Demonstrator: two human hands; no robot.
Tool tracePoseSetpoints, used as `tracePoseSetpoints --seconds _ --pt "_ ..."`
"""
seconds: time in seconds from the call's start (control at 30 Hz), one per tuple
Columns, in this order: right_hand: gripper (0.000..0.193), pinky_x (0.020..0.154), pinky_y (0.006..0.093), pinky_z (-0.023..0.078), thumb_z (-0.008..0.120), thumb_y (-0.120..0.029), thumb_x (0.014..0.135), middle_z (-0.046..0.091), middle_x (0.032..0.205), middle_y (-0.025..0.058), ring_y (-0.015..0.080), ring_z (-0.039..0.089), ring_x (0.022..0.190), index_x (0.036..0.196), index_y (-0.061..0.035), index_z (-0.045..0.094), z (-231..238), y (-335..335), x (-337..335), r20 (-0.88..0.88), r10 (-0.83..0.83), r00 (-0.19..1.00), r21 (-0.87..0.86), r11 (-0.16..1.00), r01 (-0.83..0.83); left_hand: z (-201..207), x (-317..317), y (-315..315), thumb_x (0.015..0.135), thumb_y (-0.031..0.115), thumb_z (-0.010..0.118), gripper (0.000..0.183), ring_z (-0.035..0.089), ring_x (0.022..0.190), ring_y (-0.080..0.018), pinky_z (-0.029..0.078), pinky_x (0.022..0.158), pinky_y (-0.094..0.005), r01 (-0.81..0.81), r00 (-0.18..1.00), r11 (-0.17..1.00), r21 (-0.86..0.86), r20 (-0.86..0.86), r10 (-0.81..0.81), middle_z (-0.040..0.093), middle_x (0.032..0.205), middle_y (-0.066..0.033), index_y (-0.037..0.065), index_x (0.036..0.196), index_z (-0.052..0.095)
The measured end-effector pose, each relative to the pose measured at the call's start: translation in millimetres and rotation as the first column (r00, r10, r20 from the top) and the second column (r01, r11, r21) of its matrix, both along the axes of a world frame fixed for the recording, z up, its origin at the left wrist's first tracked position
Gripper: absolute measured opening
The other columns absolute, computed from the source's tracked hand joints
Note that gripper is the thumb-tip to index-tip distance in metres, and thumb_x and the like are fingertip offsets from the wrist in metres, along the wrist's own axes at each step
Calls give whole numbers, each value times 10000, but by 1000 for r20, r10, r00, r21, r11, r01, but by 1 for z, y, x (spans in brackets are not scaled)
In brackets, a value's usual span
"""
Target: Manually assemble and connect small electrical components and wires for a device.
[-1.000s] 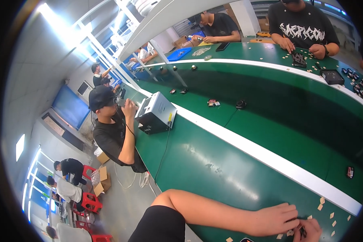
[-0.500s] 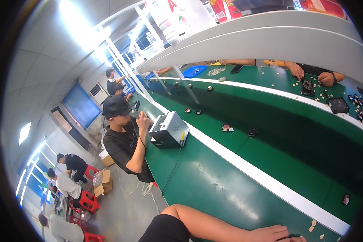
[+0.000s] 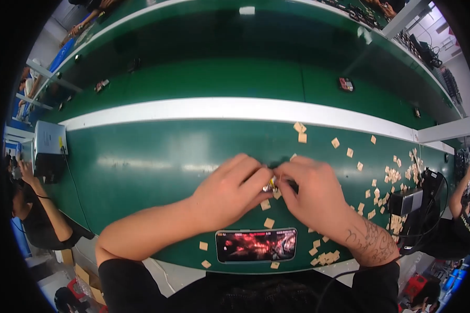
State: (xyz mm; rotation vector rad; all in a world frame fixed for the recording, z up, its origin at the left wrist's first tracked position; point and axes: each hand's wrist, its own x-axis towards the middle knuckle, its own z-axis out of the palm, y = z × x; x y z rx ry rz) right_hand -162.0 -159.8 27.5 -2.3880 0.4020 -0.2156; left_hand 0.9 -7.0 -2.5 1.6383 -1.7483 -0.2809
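Note:
My left hand (image 3: 230, 188) is closed round a small, shiny metallic part (image 3: 269, 184), mostly covered by the fingers. Against it my right hand (image 3: 314, 189) has thumb and fingertips pinched together; whatever sits between them is too small and hidden to name. Both hands meet just above the green bench (image 3: 156, 156). Small square cream pieces lie around them, one cream piece (image 3: 268, 223) just below the fingers. A phone (image 3: 256, 245) with a lit, reddish picture lies flat between my forearms, near the bench's front edge.
Many cream squares (image 3: 396, 175) are scattered at the right, near a black and grey box (image 3: 406, 201) with cables. A white and black box (image 3: 49, 148) stands at the left, beside a co-worker. Beyond a white rail (image 3: 235, 108), small parts lie on a green belt (image 3: 219, 78).
My view has swung from the left side of the room down to the bench before me. Both my hands now show at the small metallic part; earlier only one arm was seen.

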Motion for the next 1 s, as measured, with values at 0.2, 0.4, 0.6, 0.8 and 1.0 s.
tracePoseSetpoints --seconds 0.2,0.4,0.6,0.8,1.0 --pt "125 686 426 573 722 9 907 698 857 115 318 718 765 1015 -54 726 -7 -4 -6 69 -61 996 161 986 50 -2 -5 5 833 150 879 326 656 973 -320 573 830 -427 22 995 1000 -15 97 -20 652 1097 -124 42 1105 734" --pt "180 687 364 557 733 17 903 689 864 102 261 715 801 1074 -35 711 -1 -19 -12 115 -101 988 77 993 92 3 -7 8 858 138 848 310 641 1008 -308 562 824 -414 60 969 998 37 238 -67 627 1117 -117 59 1140 747" --pt "198 698 362 551 747 1 918 705 922 124 262 710 816 1111 3 702 -8 -14 -7 100 0 995 119 993 -12 -3 0 3 816 100 879 334 646 958 -300 563 812 -400 54 990 998 -38 130 -48 636 1110 -114 67 1124 757" --pt "116 662 250 500 684 69 988 686 883 55 66 614 768 1101 45 683 -5 -14 -9 -13 -41 999 583 811 41 2 -6 1 810 30 889 442 686 942 -258 571 795 -353 -15 999 985 -173 -47 7 691 1143 -103 50 1225 736" --pt "81 644 251 500 673 76 996 689 884 59 63 618 767 1076 60 670 -3 3 -3 130 -111 985 497 867 32 10 -1 0 933 -53 793 318 652 857 -74 512 726 -218 -67 854 973 220 -492 170 740 1037 -49 -5 1228 683"
